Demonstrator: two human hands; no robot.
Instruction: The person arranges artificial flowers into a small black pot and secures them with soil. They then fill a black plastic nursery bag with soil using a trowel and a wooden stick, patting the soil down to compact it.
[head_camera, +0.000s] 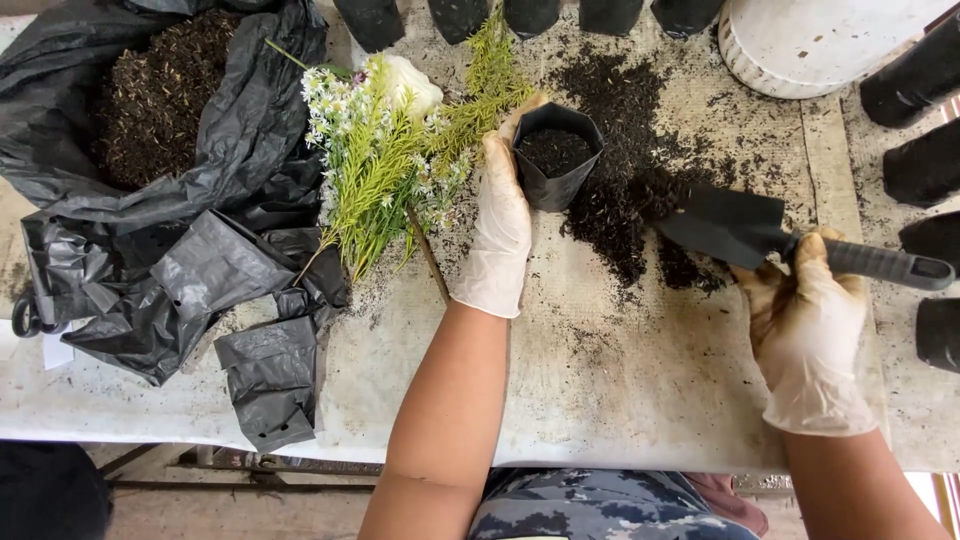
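My left hand (498, 228), in a soiled white glove, grips the side of a small black nursery bag (556, 158) partly filled with dark soil. My right hand (812, 330), also gloved, holds a black trowel (738, 228) by its grey handle. The blade rests low at a heap of loose dark soil (622, 170) on the table, just right of the bag. A bunch of green sprigs with small white flowers and a white rose (392, 150) lies left of my left hand.
A large black plastic sack of brown mulch (160, 95) lies open at the far left, with empty black bags (270, 375) beside it. Filled black bags line the back and the right edge (925, 165). A white pot (800, 50) stands at back right.
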